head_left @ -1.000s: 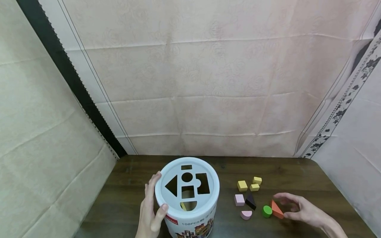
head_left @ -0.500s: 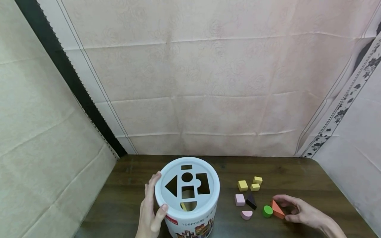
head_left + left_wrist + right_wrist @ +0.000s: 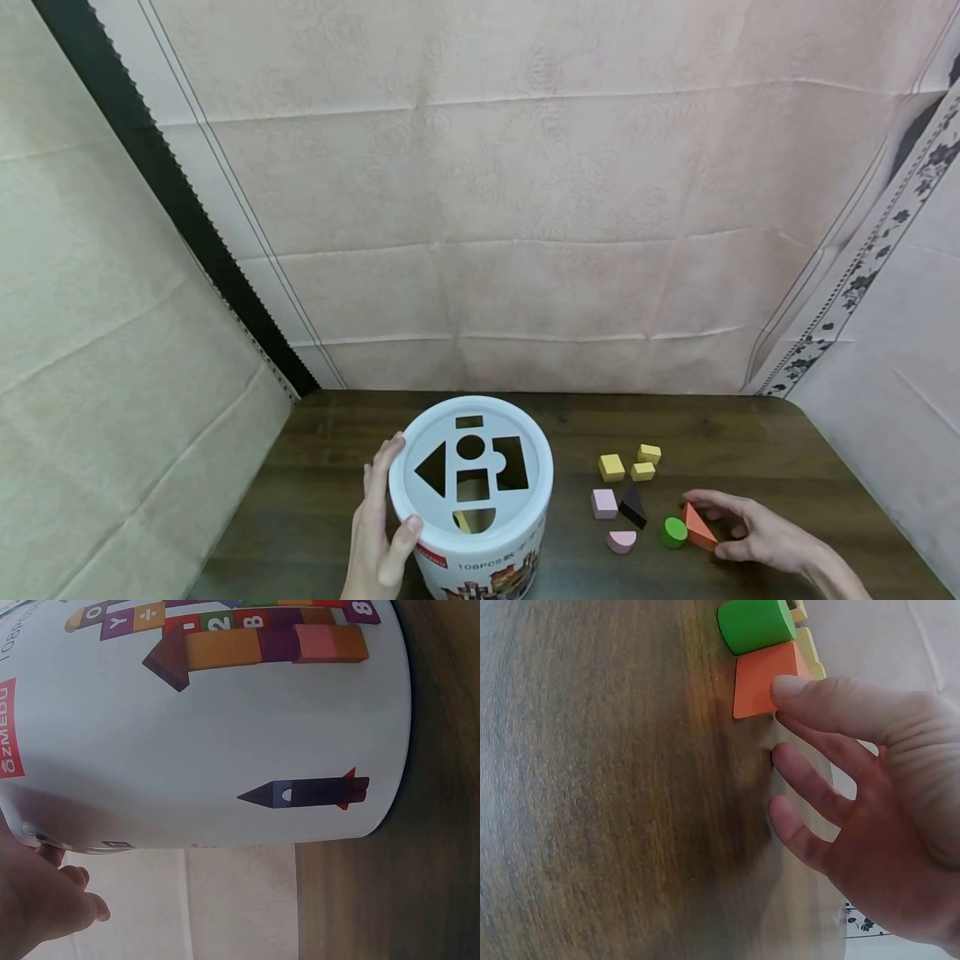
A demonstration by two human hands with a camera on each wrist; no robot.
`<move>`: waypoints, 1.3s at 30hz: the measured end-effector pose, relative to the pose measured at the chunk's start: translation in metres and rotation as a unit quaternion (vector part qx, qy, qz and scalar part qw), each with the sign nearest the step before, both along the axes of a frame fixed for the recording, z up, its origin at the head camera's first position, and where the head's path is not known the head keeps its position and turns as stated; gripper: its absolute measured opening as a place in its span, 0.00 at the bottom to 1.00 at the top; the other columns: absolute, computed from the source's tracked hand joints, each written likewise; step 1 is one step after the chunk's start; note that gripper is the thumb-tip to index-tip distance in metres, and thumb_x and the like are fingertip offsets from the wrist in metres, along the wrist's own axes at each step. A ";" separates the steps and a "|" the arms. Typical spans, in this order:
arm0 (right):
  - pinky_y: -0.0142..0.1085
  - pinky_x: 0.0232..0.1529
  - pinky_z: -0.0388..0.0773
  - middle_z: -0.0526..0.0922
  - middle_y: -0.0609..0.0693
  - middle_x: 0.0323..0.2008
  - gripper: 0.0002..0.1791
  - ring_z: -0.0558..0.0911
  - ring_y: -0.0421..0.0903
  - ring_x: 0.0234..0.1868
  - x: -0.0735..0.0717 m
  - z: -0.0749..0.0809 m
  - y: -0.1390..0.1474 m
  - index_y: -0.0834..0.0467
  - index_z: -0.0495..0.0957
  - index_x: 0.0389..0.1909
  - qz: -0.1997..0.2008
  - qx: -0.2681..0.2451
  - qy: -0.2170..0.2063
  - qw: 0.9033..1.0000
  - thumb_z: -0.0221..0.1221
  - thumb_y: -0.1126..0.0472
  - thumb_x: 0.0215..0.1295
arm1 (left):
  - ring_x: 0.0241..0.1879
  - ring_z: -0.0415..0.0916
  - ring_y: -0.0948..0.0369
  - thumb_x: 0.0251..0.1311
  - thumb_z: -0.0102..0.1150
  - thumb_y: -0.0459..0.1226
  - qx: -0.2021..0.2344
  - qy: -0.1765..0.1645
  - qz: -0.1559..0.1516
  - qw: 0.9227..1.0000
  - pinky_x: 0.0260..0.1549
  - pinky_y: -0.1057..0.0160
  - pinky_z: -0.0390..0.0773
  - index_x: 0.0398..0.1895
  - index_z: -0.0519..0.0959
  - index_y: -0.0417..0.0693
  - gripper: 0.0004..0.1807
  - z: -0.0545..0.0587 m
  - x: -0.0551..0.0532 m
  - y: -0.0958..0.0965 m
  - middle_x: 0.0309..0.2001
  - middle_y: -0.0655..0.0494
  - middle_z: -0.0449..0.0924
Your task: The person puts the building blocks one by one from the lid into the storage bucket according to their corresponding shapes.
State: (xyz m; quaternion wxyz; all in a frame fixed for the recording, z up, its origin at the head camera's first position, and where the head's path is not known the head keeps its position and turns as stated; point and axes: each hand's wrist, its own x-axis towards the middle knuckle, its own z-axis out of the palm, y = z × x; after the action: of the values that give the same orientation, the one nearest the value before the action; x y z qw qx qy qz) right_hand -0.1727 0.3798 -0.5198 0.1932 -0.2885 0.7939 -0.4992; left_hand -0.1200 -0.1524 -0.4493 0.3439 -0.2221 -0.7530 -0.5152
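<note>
A: How does the grip of the right hand (image 3: pixel 757 537) look?

B: Its thumb and forefinger pinch the orange triangular block (image 3: pixel 699 527), the thumb at the near corner and the forefinger reaching over the far tip. The right wrist view shows a fingertip (image 3: pixel 795 688) pressed on the orange face while the other fingers curl loosely beside it. The block sits on the tabletop (image 3: pixel 720 433).

A: What lies right next to it?

B: A green cylinder block (image 3: pixel 673 532) stands just beside the triangle, on its left. Further left are a black triangular block (image 3: pixel 632 507), a pink square block (image 3: pixel 603 503) and a pink half-round block (image 3: pixel 621 542). Behind them three yellow blocks (image 3: pixel 628 467) sit close together.

A: And the left hand (image 3: pixel 378 542)?

B: It grasps the side of the white shape-sorter bucket (image 3: pixel 480 575), fingers laid up along the wall toward the rim and the thumb hooked round the near edge of the lid (image 3: pixel 412 496). The left wrist view shows the printed wall of the bucket close up, with drawn coloured blocks and a small rocket on it, and fingertips (image 3: pixel 52 900) touching it.

A: Where does the bucket stand?

B: Upright on the tabletop, well apart from the loose blocks and left of them. Its lid has cut-out holes: a triangle, a circle, squares, a small rectangle and a half-round. Something yellow shows through the half-round hole.
</note>
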 end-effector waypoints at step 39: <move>0.36 0.42 0.79 0.72 0.42 0.67 0.39 0.78 0.41 0.58 -0.018 0.006 0.000 0.66 0.61 0.74 0.099 -0.043 -0.045 0.993 0.61 0.75 0.60 | 0.73 0.56 0.50 0.57 0.52 0.43 -0.001 0.007 -0.002 1.000 0.57 0.20 0.39 0.72 0.65 0.39 0.38 0.001 0.001 0.001 0.69 0.41 0.67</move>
State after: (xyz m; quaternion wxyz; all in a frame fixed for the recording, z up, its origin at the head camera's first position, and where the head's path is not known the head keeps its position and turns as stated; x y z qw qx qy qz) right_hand -0.1905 0.3803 -0.5138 0.2643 -0.3506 0.7298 -0.5240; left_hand -0.1188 -0.1516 -0.4485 0.3481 -0.2270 -0.7506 -0.5137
